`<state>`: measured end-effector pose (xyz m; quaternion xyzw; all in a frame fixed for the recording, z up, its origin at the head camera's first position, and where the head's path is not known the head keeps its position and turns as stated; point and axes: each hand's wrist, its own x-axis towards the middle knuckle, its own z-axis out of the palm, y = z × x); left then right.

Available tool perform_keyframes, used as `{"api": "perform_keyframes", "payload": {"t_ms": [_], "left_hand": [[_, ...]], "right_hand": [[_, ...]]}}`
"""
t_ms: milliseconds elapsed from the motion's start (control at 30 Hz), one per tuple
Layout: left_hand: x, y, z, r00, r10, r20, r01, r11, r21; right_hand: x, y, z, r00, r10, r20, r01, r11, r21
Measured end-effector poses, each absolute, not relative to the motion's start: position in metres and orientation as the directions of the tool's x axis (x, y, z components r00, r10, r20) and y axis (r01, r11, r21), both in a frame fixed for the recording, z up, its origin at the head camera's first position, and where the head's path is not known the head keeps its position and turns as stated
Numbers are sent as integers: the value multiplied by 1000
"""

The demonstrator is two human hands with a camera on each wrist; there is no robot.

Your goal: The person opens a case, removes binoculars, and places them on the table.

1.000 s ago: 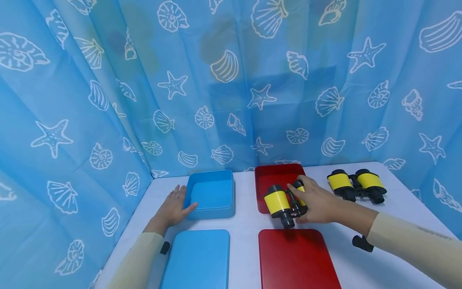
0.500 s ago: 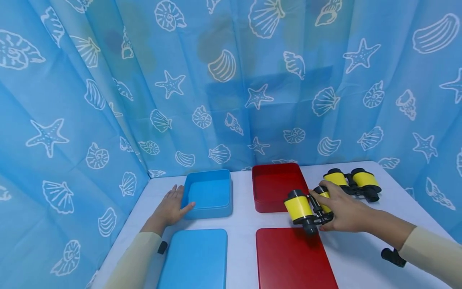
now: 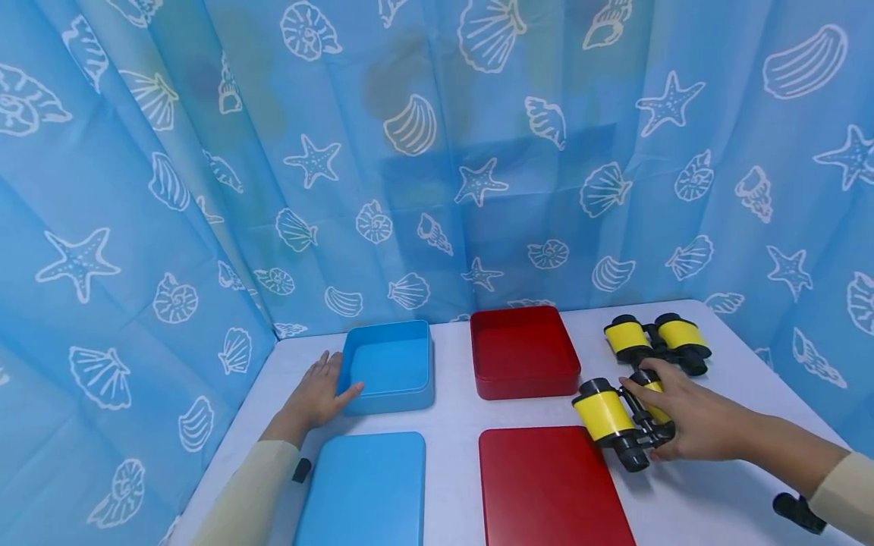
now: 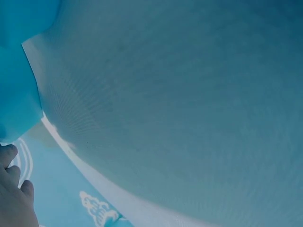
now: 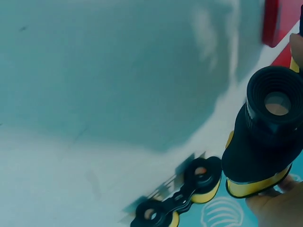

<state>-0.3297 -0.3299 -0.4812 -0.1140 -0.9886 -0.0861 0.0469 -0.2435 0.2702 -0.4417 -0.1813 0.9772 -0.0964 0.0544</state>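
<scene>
A red box (image 3: 524, 353) and red lid (image 3: 546, 485), a blue lid (image 3: 365, 489), a seashell curtain (image 3: 437, 152) behind.

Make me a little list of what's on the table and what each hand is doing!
left hand: flat on the table, fingers touching the blue box
right hand: holds binoculars beside the red lid
other binoculars: on the table, behind the right hand
red box: open, nothing in it
blue lid: flat, in front of the blue box
</scene>
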Motion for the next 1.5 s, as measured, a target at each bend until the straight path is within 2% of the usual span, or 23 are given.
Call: {"api": "perform_keyframes", "payload": {"t_ms": [433, 933, 1500], "left_hand": [[-330, -327, -481, -967, 223, 121, 241, 957, 162], [-328, -330, -478, -968, 219, 118, 238, 953, 185], [-328, -329, -480, -965, 231, 124, 251, 949, 189]], "right_hand": [[-230, 307, -449, -928, -370, -50, -356, 917, -181], [-217, 336, -473, -953, -288, -98, -269, 948, -170], [-205, 359, -484, -968, -241, -75, -227, 960, -164]]}}
